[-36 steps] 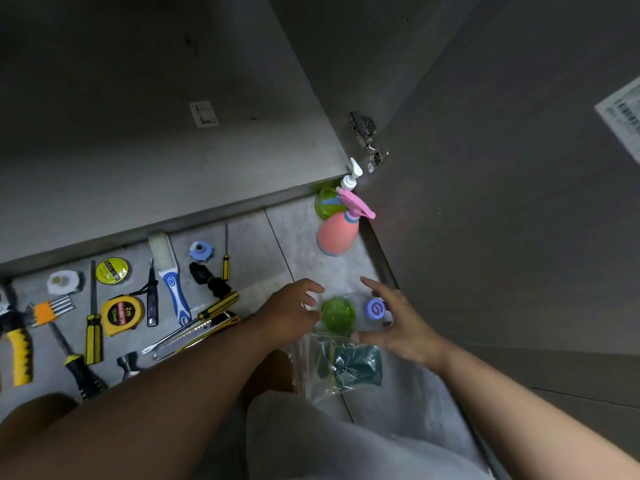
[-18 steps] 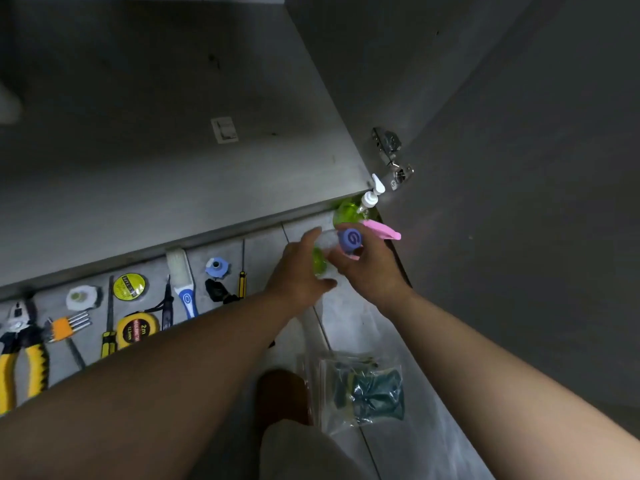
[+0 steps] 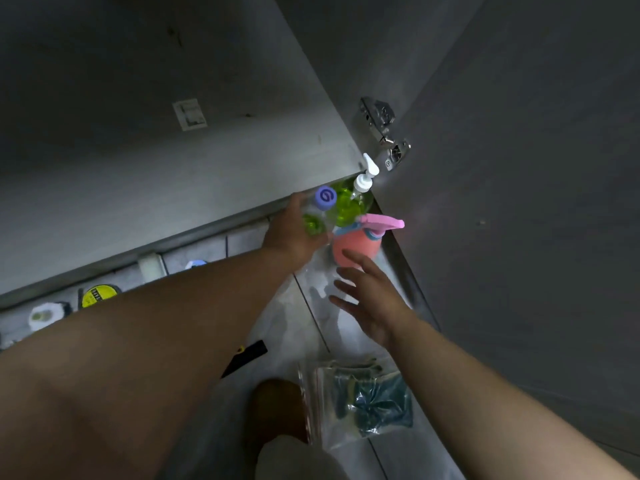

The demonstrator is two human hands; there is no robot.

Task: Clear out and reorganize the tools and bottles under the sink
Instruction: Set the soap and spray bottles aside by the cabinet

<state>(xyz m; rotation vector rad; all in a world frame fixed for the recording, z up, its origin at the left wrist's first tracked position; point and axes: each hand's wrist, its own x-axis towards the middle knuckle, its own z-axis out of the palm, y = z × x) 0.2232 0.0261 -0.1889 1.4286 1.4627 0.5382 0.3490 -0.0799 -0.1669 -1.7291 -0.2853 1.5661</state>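
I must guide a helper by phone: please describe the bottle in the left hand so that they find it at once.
Start at the metal hinge of the cabinet door; just below it three bottles cluster. The wanted one is leftmost, a small clear bottle gripped by the left hand. Only it has a flat purple cap, unlike the white-pumped green bottle and the pink spray bottle.
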